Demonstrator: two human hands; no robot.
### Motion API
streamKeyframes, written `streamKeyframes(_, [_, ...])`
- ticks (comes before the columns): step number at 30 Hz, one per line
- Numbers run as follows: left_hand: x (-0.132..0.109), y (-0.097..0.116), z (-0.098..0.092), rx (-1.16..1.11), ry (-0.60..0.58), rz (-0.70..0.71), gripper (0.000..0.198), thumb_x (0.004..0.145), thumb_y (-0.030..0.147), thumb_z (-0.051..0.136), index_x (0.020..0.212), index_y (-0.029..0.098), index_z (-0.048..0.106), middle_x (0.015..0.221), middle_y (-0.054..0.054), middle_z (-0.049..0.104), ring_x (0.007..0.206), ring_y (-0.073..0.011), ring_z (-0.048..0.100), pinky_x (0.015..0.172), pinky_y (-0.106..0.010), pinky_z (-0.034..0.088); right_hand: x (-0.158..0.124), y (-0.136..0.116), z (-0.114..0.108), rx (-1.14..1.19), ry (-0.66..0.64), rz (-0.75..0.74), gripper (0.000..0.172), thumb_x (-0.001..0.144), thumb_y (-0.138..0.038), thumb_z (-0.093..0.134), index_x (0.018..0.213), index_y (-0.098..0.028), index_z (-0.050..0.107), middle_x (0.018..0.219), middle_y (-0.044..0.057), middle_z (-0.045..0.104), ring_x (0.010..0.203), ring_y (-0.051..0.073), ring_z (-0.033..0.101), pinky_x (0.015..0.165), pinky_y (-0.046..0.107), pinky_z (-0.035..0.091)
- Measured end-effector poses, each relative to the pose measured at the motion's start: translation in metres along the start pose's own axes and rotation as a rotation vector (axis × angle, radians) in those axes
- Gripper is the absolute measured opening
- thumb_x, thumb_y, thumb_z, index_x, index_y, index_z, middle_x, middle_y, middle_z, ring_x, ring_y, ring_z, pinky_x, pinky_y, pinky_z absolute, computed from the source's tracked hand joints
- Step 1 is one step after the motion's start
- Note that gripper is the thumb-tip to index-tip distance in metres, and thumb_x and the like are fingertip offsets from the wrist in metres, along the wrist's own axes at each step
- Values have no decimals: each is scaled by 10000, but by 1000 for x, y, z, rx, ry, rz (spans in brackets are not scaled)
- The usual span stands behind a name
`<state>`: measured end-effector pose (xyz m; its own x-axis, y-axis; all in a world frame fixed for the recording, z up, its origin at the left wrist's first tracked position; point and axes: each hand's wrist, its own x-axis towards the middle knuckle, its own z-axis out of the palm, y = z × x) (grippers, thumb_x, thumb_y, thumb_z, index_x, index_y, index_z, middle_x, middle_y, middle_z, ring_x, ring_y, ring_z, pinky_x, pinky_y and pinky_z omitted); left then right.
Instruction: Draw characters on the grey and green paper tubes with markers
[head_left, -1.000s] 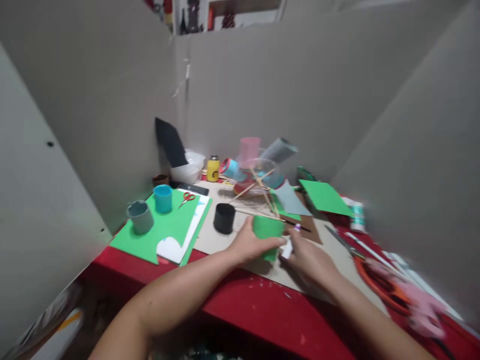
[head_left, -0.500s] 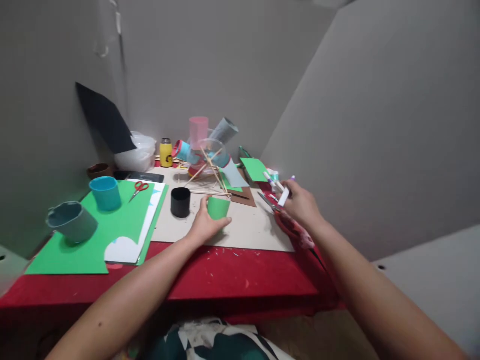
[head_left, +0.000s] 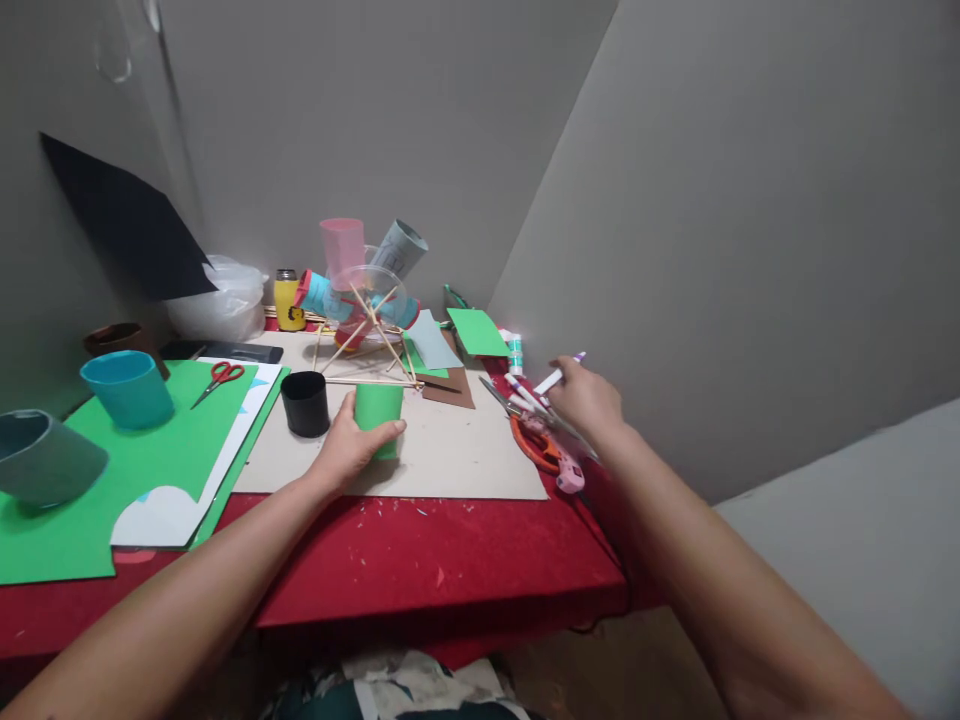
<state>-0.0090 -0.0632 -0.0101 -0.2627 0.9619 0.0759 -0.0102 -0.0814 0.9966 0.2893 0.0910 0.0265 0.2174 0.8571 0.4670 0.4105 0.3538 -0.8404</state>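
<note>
My left hand (head_left: 352, 445) is wrapped around a green paper cup (head_left: 380, 408) standing on the beige board, thumb across its near side. Close to it on the left is a black cup (head_left: 305, 404). At the right edge of the table, my right hand (head_left: 589, 402) has its fingers closed on a white marker (head_left: 548, 382) with a purple end. Other white markers (head_left: 523, 390) lie just below and left of those fingers. Beside them are large orange-handled scissors (head_left: 535, 445), partly covered, and a pink glue gun (head_left: 570, 475).
A stick-framed wheel (head_left: 373, 315) with coloured cups stands at the back. Left are a green sheet (head_left: 187, 440), red-handled scissors (head_left: 217, 383), a turquoise cup (head_left: 129, 392) and a grey cup (head_left: 49, 460). A yellow bottle (head_left: 289, 302) and a glue stick (head_left: 515, 354) stand farther back.
The view has turned right, so the table things sit farther left. My right hand stays by the markers, its wrist turned a little. My left hand still holds the green cup.
</note>
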Motion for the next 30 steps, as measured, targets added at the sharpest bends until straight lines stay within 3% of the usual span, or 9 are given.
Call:
streamKeyframes(4, [-3,5,5,-49,-90,-58,615,640,420,827,1157,202,575,908,-23,672,753,-172,629,695,-294,523,-37,-28,2,35,-203,-99,206,842,-293,760,1011,-204,684,953,32,710,873,190,666,796,383,573])
streamKeyframes(9, [-13,13,11,129,-179,-20,561,631,430,835,1093,212,603,904,-17,687,771,-190,619,680,-288,509,-91,-77,21,204,-503,-273,340,803,-359,755,1124,-281,677,1146,28,714,865,162,672,778,340,566])
streamKeyframes(12, [-17,13,11,158,-262,16,574,660,425,815,1146,211,597,958,-19,693,830,-209,628,720,-300,509,-106,-97,29,287,-696,-315,293,787,-330,753,1067,-265,694,1074,24,728,901,165,686,758,305,567])
streamKeyframes(16, [-19,9,8,156,-331,44,567,683,393,806,1174,211,590,1069,-35,693,952,-236,638,816,-326,506,-112,-104,39,340,-855,-298,194,809,-328,721,964,-214,695,870,6,717,673,114,641,615,246,534])
streamKeyframes(19, [-20,8,6,169,-352,57,598,702,398,794,1222,213,564,1106,-35,685,1011,-249,634,864,-342,501,-113,-103,47,364,-868,-276,210,815,-378,718,922,-201,683,757,-27,662,551,82,550,535,221,480])
streamKeyframes(24, [-23,9,6,215,-314,111,709,688,390,807,1301,203,504,1176,-66,650,1053,-269,609,899,-360,488,-108,-100,62,386,-747,-277,222,774,-387,764,860,-206,669,643,-75,539,540,74,473,525,212,419])
streamKeyframes(30, [-18,10,9,156,-203,24,689,671,367,786,1270,167,510,1086,-62,650,935,-238,602,813,-342,483,-113,-104,66,405,-522,-287,310,882,-451,679,1108,-239,674,921,23,716,653,122,612,543,250,473])
